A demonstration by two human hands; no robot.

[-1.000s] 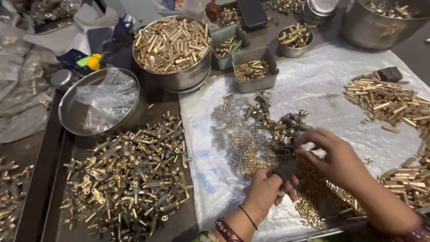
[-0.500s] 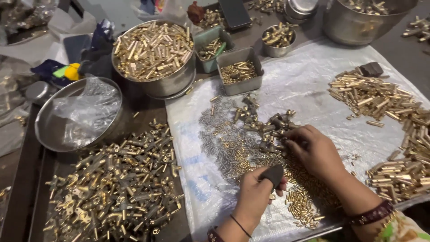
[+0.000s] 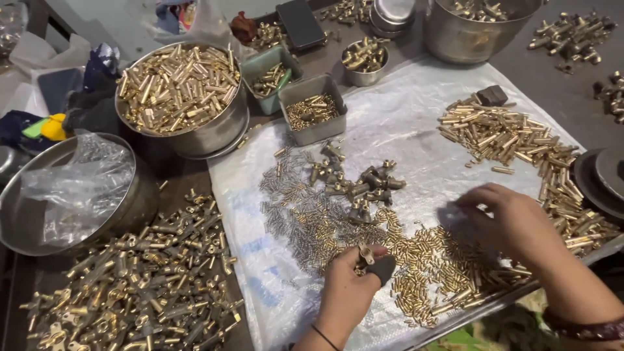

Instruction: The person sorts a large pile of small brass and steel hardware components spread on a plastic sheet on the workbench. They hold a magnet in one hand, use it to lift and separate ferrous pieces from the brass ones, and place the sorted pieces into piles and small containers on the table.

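My left hand grips a small brass fitting with a dark part, low over the white plastic sheet. My right hand hovers palm down to the right, fingers spread over a scatter of tiny brass pins. A cluster of assembled brass fittings lies just beyond the left hand. Small silvery pins are spread to the left of it. A heap of brass tubes lies at the far right of the sheet.
A steel bowl of brass tubes and a steel bowl holding a plastic bag stand at the left. Brass fittings pile at lower left. Small grey bins, a little steel cup and a large steel pot stand behind.
My right hand has moved away from the left hand, out to the right over the pins. The left hand keeps the fitting. The view has shifted slightly.
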